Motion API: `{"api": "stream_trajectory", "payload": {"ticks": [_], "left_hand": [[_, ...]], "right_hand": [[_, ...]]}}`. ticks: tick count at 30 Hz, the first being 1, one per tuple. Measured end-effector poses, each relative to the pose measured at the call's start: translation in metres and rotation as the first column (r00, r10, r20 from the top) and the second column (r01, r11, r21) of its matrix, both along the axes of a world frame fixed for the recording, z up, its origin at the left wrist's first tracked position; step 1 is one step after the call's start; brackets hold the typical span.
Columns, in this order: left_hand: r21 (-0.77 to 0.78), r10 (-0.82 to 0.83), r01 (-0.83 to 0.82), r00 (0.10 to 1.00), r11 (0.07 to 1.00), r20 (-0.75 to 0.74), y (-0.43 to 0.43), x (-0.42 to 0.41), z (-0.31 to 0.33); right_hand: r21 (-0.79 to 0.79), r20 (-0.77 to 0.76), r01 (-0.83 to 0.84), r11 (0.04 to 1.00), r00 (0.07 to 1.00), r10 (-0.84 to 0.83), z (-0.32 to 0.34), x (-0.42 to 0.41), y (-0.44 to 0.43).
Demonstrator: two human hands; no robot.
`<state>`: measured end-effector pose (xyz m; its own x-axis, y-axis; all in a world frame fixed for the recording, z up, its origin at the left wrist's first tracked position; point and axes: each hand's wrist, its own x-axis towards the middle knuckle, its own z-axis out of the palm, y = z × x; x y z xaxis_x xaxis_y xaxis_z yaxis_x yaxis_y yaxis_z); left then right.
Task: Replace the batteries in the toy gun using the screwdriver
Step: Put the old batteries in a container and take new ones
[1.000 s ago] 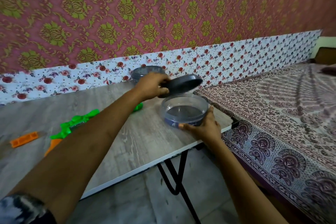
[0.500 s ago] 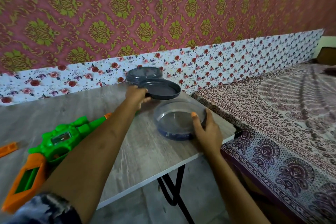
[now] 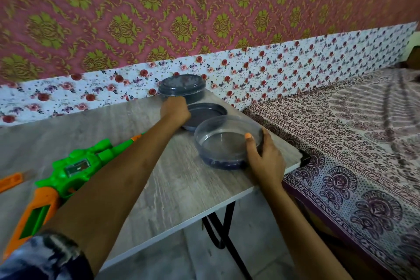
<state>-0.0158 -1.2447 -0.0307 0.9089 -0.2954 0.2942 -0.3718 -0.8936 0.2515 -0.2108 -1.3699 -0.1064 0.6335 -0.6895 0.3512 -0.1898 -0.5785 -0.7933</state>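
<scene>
The green and orange toy gun (image 3: 79, 166) lies on the grey table (image 3: 181, 188) at the left, its open battery bay facing up, partly under my left forearm. A clear round container (image 3: 227, 141) with a dark base stands uncovered near the table's right corner. My right hand (image 3: 266, 161) grips its near right wall, thumb over the rim. Its dark lid (image 3: 206, 113) lies upturned on the table just behind it. My left hand (image 3: 175, 109) is curled on the lid's left edge. No screwdriver or batteries are visible.
A second round container (image 3: 181, 86), lidded, stands at the table's back edge against the floral wall strip. An orange plastic piece (image 3: 10, 180) lies at the far left. A bed with a patterned sheet (image 3: 341, 143) adjoins the table's right side. Black table legs (image 3: 218, 229) show below.
My left hand has carried the lid off the clear container, back and left, and lowered it onto the table behind. My right hand stayed on the container. The view shifted, showing more of the toy gun.
</scene>
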Motion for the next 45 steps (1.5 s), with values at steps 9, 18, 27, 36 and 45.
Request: {"api": "stream_trajectory", "payload": {"ticks": [9, 18, 27, 36, 45], "left_hand": [[0.321, -0.456, 0.584, 0.798, 0.746, -0.393, -0.007, -0.071, 0.034], [0.455, -0.317, 0.662, 0.715, 0.596, -0.623, -0.029, -0.09, 0.026], [0.493, -0.266, 0.666, 0.708, 0.56, -0.654, -0.035, -0.088, 0.017], [0.507, -0.235, 0.632, 0.731, 0.585, -0.64, -0.031, -0.086, 0.018], [0.436, -0.251, 0.669, 0.676, 0.602, -0.693, -0.022, -0.082, 0.033]], "right_hand": [[-0.175, 0.026, -0.25, 0.952, 0.966, 0.259, 0.035, -0.015, -0.015], [-0.131, -0.842, -0.764, 0.632, 0.422, 0.336, 0.094, -0.006, 0.003], [-0.074, -0.838, -0.728, 0.682, 0.416, 0.353, 0.085, 0.002, 0.006], [-0.012, -0.901, -0.752, 0.659, 0.295, 0.319, 0.091, 0.009, 0.009], [0.044, -0.907, -0.784, 0.619, 0.229, 0.354, 0.101, 0.007, 0.01]]}}
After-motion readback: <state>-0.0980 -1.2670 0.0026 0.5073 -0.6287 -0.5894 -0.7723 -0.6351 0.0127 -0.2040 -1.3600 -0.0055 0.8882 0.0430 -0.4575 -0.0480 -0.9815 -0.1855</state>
